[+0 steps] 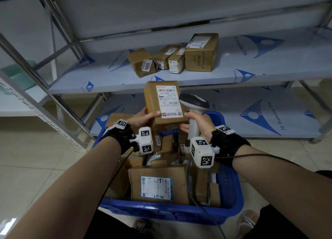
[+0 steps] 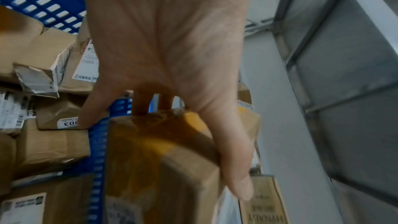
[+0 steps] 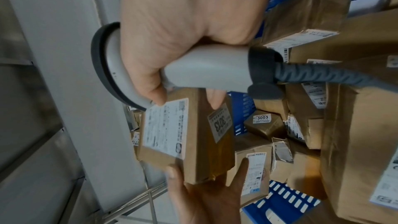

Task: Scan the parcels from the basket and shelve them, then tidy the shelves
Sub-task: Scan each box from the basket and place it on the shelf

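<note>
A brown parcel (image 1: pixel 164 104) with a white shipping label is held up over the blue basket (image 1: pixel 168 210), label facing me. My left hand (image 1: pixel 143 116) grips its lower left corner, thumb on the label face and fingers behind. My right hand (image 1: pixel 190 121) is curled round the white handle of the barcode scanner (image 1: pixel 195 102), while its thumb and a fingertip touch the parcel's right edge. In the right wrist view the parcel (image 3: pixel 193 134) carries a side sticker reading 3013, next to the scanner (image 3: pixel 206 69). In the left wrist view my left hand (image 2: pixel 168 57) clasps the parcel (image 2: pixel 155 151).
Several more brown parcels fill the basket. Several shelved parcels (image 1: pixel 172 59) stand in a row on the middle shelf (image 1: pixel 107 77), with bare room left and right of them. The lower shelf (image 1: pixel 251 113) holds nothing. A shelf post (image 1: pixel 45 95) slants at left. The scanner cable (image 1: pixel 206 211) trails toward me.
</note>
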Available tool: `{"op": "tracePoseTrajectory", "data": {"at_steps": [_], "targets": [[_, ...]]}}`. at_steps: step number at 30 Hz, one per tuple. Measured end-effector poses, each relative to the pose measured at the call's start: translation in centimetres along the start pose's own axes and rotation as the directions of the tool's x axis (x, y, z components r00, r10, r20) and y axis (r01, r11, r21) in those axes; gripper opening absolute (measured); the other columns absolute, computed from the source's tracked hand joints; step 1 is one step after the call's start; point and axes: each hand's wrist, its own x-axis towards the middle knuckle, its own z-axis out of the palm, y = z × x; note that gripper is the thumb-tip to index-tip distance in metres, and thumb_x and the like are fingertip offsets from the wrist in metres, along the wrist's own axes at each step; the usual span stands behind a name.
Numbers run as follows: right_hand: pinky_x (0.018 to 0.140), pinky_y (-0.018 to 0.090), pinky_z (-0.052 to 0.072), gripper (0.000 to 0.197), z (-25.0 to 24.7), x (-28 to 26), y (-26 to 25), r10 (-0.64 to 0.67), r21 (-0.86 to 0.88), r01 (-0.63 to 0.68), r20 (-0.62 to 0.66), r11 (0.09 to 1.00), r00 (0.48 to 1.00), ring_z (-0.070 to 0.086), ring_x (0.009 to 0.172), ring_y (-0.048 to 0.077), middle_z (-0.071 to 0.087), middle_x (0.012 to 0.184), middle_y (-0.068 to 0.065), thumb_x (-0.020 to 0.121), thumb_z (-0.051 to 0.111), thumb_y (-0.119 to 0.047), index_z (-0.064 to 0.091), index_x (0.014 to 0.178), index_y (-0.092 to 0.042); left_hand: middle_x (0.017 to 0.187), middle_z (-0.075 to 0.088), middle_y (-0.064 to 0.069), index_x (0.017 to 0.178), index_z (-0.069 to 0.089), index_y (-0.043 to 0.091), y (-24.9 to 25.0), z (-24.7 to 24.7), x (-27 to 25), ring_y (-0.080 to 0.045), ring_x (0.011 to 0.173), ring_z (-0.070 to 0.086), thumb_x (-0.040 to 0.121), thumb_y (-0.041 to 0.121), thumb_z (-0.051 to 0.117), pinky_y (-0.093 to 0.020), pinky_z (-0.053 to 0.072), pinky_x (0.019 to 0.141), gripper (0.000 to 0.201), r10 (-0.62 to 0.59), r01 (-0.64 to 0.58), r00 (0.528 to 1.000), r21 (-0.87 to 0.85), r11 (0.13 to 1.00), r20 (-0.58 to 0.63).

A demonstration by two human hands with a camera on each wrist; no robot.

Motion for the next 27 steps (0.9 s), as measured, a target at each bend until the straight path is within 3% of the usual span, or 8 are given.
{"op": "tracePoseTrajectory", "data": {"at_steps": [2,4,7,9,12,16,22,27], "targets": [[0.072,0.036,0.057,0.045,0.1,0.1,-0.1,-0.010,-0.027,0.010,-0.005,1.000,1.000,0.067,0.096,0.036,0.061,0.117,0.021,0.085,0.068,-0.010,0.049,0.125,-0.006,0.128,0.052,-0.009,0.143,0.028,0.017,0.0,0.6,0.0,-0.022,0.097,0.058,0.090,0.024,0.062,-0.036,0.057,0.066,0.063,-0.010,0.010,1.000,-0.005,1.000,0.020],[0.068,0.033,0.056,0.035,-0.1,0.2,0.0,-0.034,-0.052,0.033,-0.013,0.998,0.999,0.067,0.091,0.031,0.064,0.110,0.016,0.086,0.068,-0.010,0.056,0.118,-0.009,0.131,0.051,-0.010,0.144,0.026,0.016,0.1,0.5,0.2,-0.021,0.097,0.058,0.091,0.016,0.060,-0.031,0.058,0.068,0.064,0.052,-0.050,0.998,0.041,0.998,-0.045],[0.056,0.026,0.049,0.010,-0.7,-0.1,0.2,-0.100,-0.201,0.094,-0.019,0.975,0.995,0.063,0.064,0.016,0.068,0.085,0.007,0.087,0.066,-0.012,0.066,0.097,-0.015,0.131,0.050,-0.011,0.144,0.022,0.014,0.2,0.1,0.3,-0.025,0.106,0.056,0.086,0.012,0.067,-0.037,0.054,0.080,0.074,0.115,-0.106,0.986,0.072,0.992,-0.124],[0.050,0.025,0.044,0.003,-0.9,-0.6,0.3,-0.124,-0.262,0.123,0.011,0.957,0.992,0.053,0.052,0.013,0.064,0.071,0.006,0.089,0.064,-0.013,0.067,0.091,-0.013,0.128,0.050,-0.009,0.143,0.022,0.016,-0.1,0.0,0.3,-0.024,0.105,0.056,0.084,0.011,0.069,-0.033,0.054,0.074,0.076,0.134,-0.124,0.978,0.067,0.990,-0.158],[0.049,0.026,0.041,0.006,-0.6,-1.0,0.6,-0.121,-0.303,0.127,0.040,0.944,0.992,0.047,0.049,0.014,0.058,0.060,0.007,0.089,0.063,-0.013,0.064,0.085,-0.009,0.130,0.050,-0.012,0.140,0.024,0.018,-0.5,-0.1,0.2,-0.029,0.112,0.056,0.081,0.009,0.072,-0.031,0.055,0.069,0.077,0.151,-0.145,0.972,0.048,0.988,-0.179],[0.050,0.028,0.037,0.011,0.1,-1.4,1.0,-0.094,-0.325,0.109,0.060,0.940,0.994,0.044,0.048,0.015,0.054,0.057,0.007,0.088,0.062,-0.011,0.061,0.079,-0.005,0.126,0.049,-0.007,0.146,0.018,0.016,-0.8,0.2,-0.2,-0.024,0.106,0.055,0.082,0.005,0.070,-0.028,0.053,0.064,0.083,0.150,-0.145,0.969,0.039,0.989,-0.199],[0.049,0.027,0.035,0.013,0.2,-1.7,1.1,-0.077,-0.291,0.094,0.067,0.952,0.995,0.041,0.047,0.014,0.051,0.057,0.007,0.089,0.059,-0.009,0.059,0.076,-0.005,0.136,0.046,-0.009,0.148,0.015,0.016,-1.2,-0.1,0.3,-0.024,0.108,0.055,0.080,0.006,0.071,-0.032,0.054,0.071,0.089,0.139,-0.140,0.967,0.008,0.990,-0.214],[0.048,0.026,0.037,0.012,-0.3,-1.7,1.0,-0.065,-0.290,0.078,0.054,0.954,0.996,0.042,0.045,0.013,0.052,0.057,0.005,0.089,0.059,-0.010,0.059,0.077,-0.007,0.129,0.048,-0.007,0.149,0.016,0.013,-1.1,0.3,0.2,-0.017,0.101,0.053,0.083,0.004,0.068,-0.025,0.051,0.066,0.085,0.161,-0.162,0.962,0.011,0.987,-0.220]]}}
